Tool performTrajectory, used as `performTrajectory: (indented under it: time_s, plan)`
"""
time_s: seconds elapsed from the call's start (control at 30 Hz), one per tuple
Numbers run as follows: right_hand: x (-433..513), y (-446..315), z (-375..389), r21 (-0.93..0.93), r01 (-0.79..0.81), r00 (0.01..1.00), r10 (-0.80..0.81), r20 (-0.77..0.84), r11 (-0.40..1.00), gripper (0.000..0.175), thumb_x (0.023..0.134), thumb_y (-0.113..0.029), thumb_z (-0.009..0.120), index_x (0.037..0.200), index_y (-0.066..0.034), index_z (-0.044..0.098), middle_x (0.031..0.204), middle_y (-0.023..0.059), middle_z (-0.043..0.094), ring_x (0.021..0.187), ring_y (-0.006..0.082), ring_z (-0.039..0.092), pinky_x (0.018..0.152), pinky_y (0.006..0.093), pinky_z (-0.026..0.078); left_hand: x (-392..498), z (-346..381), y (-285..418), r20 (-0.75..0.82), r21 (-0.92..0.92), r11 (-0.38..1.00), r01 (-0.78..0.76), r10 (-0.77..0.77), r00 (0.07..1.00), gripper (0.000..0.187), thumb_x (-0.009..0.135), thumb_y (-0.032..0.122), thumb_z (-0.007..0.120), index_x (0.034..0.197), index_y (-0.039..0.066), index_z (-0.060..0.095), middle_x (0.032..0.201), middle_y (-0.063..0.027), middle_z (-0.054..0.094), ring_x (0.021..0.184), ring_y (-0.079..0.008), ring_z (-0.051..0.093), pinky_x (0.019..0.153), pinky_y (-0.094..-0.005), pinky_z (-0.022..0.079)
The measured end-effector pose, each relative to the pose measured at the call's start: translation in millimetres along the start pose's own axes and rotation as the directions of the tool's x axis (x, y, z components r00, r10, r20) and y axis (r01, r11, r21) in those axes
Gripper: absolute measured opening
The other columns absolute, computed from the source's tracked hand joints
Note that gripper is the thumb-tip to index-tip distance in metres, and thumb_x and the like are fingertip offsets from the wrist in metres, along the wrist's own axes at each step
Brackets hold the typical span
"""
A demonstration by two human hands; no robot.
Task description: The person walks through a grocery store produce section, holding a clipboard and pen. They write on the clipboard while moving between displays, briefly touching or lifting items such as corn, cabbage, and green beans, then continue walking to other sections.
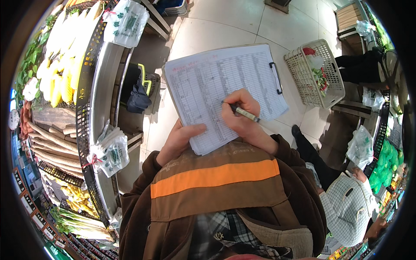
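Note:
A clipboard with printed table sheets [221, 94] lies in front of my brown apron, its black clip [276, 78] at the right edge. Some handwritten marks show on the top sheet. My left hand [182, 135] grips the lower left edge of the clipboard, thumb on top of the paper. In my right hand [242, 113] is a pen [245, 113], its tip at or just above the middle of the sheet; I cannot tell whether it touches.
Left stands a produce shelf with corn [61, 86], long brown roots [55, 146] and plastic bag bundles [110, 151]. A plastic basket [330, 73] is on the tiled floor at right. A person in a checked garment [347, 208] is at lower right, another person's dark legs [354, 66] at upper right.

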State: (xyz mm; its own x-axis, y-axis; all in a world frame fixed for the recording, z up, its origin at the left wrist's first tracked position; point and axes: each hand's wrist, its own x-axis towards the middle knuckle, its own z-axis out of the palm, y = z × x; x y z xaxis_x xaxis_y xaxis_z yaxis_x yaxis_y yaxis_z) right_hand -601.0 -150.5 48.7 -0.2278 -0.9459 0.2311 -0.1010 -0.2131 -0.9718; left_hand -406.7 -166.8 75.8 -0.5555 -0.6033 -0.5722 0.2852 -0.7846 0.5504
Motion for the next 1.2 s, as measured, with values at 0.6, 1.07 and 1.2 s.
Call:
performTrajectory:
  time_s: [0.6, 1.07, 1.2]
  plan:
    - [-7.6, -7.1, -3.5, 0.222, -0.229, 0.973, 0.226, 0.041, 0.948, 0.015, 0.086, 0.005, 0.062, 0.097, -0.0025, 0.056, 0.079, 0.0017, 0.061, 0.072, 0.0045, 0.057, 0.064, 0.0216, 0.048, -3.3, 2.3, -8.8, -0.036, -0.006, 1.000, -0.019, 0.018, 0.999, 0.055, 0.085, 0.003, 0.060, 0.137, -0.006, 0.044, 0.130, -0.0168, 0.057, 0.115, -0.0261, 0.059, 0.098, -0.0374, 0.049]
    - [8.3, 10.2, -7.1, 0.047, -0.195, 0.971, 0.186, 0.147, 0.980, 0.008, 0.085, -0.001, 0.060, 0.091, -0.0032, 0.055, 0.081, 0.0009, 0.053, 0.074, 0.0096, 0.049, 0.069, 0.0254, 0.042, 22.5, -25.0, -19.4, 0.175, -0.091, 0.971, -0.221, 0.234, 0.956, 0.054, 0.089, 0.006, 0.063, 0.138, -0.007, 0.044, 0.130, -0.0149, 0.058, 0.119, -0.0224, 0.056, 0.103, -0.0363, 0.044]
    - [13.8, 8.8, 4.8, 0.001, -0.117, 0.975, 0.115, 0.190, 0.993, 0.009, 0.085, -0.004, 0.061, 0.091, -0.0031, 0.054, 0.082, 0.0005, 0.052, 0.074, 0.0094, 0.047, 0.068, 0.0255, 0.040, 13.7, -30.1, -12.9, 0.160, -0.258, 0.942, -0.213, 0.259, 0.952, 0.052, 0.088, 0.008, 0.062, 0.135, -0.007, 0.046, 0.130, -0.0147, 0.058, 0.117, -0.0208, 0.057, 0.102, -0.0349, 0.045]
